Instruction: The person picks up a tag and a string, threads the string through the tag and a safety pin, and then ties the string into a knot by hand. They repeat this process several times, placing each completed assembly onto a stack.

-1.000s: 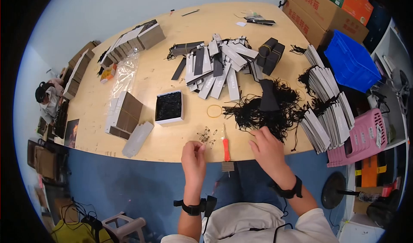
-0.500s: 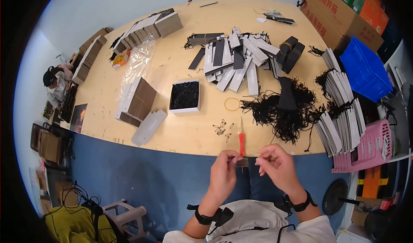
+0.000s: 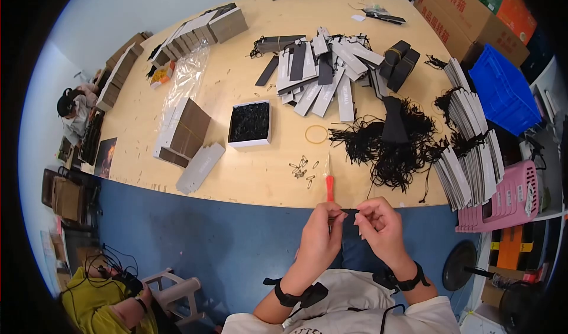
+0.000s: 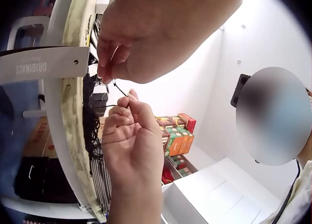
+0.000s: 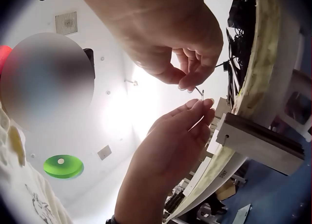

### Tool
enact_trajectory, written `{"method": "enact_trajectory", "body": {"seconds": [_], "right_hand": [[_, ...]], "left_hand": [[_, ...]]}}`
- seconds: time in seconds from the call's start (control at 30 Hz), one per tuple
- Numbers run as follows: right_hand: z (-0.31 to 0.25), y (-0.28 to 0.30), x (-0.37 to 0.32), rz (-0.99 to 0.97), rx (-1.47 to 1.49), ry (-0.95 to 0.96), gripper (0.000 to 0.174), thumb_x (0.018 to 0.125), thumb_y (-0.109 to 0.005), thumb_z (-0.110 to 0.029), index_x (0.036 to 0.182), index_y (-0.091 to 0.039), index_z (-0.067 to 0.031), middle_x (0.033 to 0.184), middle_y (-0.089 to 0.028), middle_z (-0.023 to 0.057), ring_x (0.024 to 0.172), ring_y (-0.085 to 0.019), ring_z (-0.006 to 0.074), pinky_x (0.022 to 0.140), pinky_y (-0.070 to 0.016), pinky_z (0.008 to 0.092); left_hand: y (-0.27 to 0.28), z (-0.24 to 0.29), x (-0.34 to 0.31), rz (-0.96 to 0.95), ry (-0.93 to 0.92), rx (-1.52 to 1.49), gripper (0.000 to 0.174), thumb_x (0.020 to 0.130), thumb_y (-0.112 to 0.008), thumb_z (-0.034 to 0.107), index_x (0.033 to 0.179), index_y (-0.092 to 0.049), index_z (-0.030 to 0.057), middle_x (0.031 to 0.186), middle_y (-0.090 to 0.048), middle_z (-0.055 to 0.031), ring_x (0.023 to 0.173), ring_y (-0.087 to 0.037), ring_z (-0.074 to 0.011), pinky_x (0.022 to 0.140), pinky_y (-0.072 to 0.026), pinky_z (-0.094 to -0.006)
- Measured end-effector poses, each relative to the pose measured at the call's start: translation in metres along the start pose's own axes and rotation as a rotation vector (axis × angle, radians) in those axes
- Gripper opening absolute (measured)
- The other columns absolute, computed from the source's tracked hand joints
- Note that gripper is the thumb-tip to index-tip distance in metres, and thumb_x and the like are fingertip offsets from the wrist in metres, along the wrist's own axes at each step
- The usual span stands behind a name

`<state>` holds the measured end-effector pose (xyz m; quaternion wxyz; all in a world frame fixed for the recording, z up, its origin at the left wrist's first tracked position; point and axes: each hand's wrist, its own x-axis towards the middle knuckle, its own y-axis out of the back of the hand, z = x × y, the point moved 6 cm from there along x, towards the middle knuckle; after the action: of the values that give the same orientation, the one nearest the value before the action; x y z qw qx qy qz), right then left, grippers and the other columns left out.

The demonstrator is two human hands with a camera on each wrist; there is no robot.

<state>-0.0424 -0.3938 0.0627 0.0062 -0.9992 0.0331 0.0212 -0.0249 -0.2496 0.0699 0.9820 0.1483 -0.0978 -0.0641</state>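
Observation:
At the table's front edge my left hand [image 3: 319,233] pinches a small metal safety pin [image 5: 203,95] between thumb and fingertips. My right hand [image 3: 383,230] faces it, a short gap apart, and pinches a thin black cord [image 4: 120,90]. The cord's end meets the pin between the two hands. Just beyond the left fingers lies a red-handled tool [image 3: 329,187] with a thin tip. Several loose safety pins [image 3: 302,169] are scattered to its left. A tangled heap of black cords [image 3: 393,156] lies past my right hand.
Grey tags [image 3: 322,88] lie piled mid-table. Corded tag bundles [image 3: 473,148] line the right edge, beside a pink basket [image 3: 506,195] and a blue crate [image 3: 503,91]. A white box [image 3: 249,124] of black pieces and a tag stack [image 3: 186,133] stand to the left.
My right hand has come away from the cord heap with a cord, and my left from beside the loose pins. Both hands have met at the table's front edge.

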Motion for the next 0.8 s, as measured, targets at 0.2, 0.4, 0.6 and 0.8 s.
{"method": "enact_trajectory", "body": {"seconds": [0.2,0.4,0.6,0.8], "right_hand": [[0.004,-0.001,0.001,0.015,0.033,-0.072,0.011,0.090,-0.061,0.001,0.100,-0.058,0.0016,0.083,-0.063,0.0035,0.073,-0.061,0.0055,0.061,-0.0501,0.0195],[0.012,0.001,-0.003,-0.040,0.079,-0.074,0.007,0.092,-0.062,-0.003,0.098,-0.059,0.0006,0.083,-0.063,0.0041,0.067,-0.058,0.0058,0.057,-0.0485,0.0199],[0.011,-0.003,-0.011,-0.031,0.132,0.010,0.008,0.093,-0.062,-0.005,0.098,-0.058,-0.0009,0.084,-0.063,0.0042,0.067,-0.058,0.0066,0.057,-0.0474,0.0207],[0.006,0.001,-0.014,-0.053,0.086,0.038,0.011,0.091,-0.064,-0.002,0.100,-0.058,-0.0006,0.085,-0.065,0.0051,0.072,-0.061,0.0079,0.060,-0.0472,0.0207]], "left_hand": [[-0.002,0.001,-0.002,-0.012,0.042,-0.027,0.023,0.088,-0.063,-0.004,0.107,-0.050,0.0006,0.091,-0.067,-0.0112,0.076,-0.063,-0.0143,0.066,-0.0494,-0.0252],[-0.007,-0.007,-0.007,-0.022,0.113,-0.145,0.024,0.089,-0.066,-0.001,0.109,-0.052,-0.0003,0.090,-0.066,-0.0080,0.079,-0.062,-0.0113,0.070,-0.0487,-0.0237],[-0.017,-0.018,-0.016,-0.071,0.344,-0.751,0.015,0.091,-0.064,0.002,0.105,-0.059,0.0008,0.095,-0.064,-0.0016,0.087,-0.059,-0.0077,0.076,-0.0462,-0.0206],[-0.016,-0.014,-0.015,-0.008,0.331,-0.790,0.007,0.094,-0.062,0.008,0.097,-0.058,0.0033,0.087,-0.058,0.0024,0.079,-0.052,-0.0038,0.068,-0.0416,-0.0183]]}}
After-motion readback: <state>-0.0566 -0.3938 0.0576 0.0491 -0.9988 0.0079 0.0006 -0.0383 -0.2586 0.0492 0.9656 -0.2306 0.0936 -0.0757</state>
